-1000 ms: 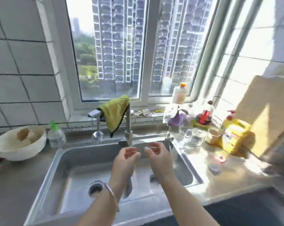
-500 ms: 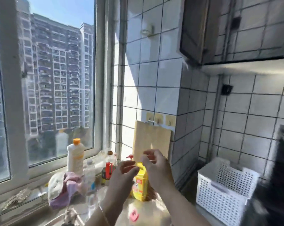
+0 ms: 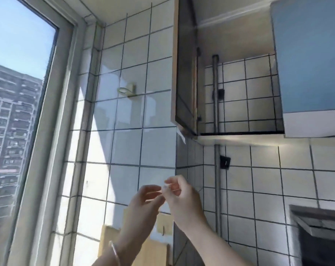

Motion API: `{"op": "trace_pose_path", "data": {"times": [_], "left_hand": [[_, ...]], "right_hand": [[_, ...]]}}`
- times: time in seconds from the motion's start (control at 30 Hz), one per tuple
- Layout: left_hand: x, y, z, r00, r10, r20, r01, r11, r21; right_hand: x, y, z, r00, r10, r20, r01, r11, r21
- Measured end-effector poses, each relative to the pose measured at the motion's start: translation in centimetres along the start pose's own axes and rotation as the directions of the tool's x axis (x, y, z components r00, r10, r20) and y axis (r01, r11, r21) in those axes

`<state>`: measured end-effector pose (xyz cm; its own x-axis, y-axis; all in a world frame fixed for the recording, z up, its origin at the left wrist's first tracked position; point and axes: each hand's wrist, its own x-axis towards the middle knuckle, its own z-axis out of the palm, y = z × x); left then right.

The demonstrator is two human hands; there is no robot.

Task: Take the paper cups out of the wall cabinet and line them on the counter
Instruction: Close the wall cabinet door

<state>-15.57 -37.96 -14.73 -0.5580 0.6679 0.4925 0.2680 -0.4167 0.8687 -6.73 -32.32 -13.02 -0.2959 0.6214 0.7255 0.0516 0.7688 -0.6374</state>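
Our left hand point(image 3: 143, 203) and right hand point(image 3: 179, 194) hang loose, holding nothing, below the open cabinet point(image 3: 239, 77); no cups visible, so we risk groping blind.

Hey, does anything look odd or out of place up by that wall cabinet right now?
Yes: the open cabinet shows only tiled wall and a pipe, no cups. A white strip hangs loose from the door's bottom corner.

Left grip point(image 3: 143, 203) and right grip point(image 3: 182, 196) raised, fingertips touching, loosely curled
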Motion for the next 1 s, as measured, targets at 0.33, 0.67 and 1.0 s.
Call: {"op": "trace_pose_path", "data": {"times": [0.33, 0.67, 1.0], "left_hand": [[9.4, 6.4, 4.4, 0.902, 0.427, -0.067, -0.413, 0.897, 0.155], [12.2, 7.6, 7.1, 0.800, 0.590, -0.109, -0.582, 0.807, 0.097], [10.7, 7.3, 14.9, 0.759, 0.647, -0.077, -0.651, 0.749, -0.124]], "right_hand": [[10.8, -3.4, -3.0, 0.941, -0.291, -0.171, 0.271, 0.954, -0.129], [16.1, -5.3, -3.8, 0.903, -0.376, -0.207, 0.295, 0.894, -0.336], [15.5, -1.5, -10.4, 0.875, -0.379, -0.300, 0.360, 0.925, -0.119]]}}
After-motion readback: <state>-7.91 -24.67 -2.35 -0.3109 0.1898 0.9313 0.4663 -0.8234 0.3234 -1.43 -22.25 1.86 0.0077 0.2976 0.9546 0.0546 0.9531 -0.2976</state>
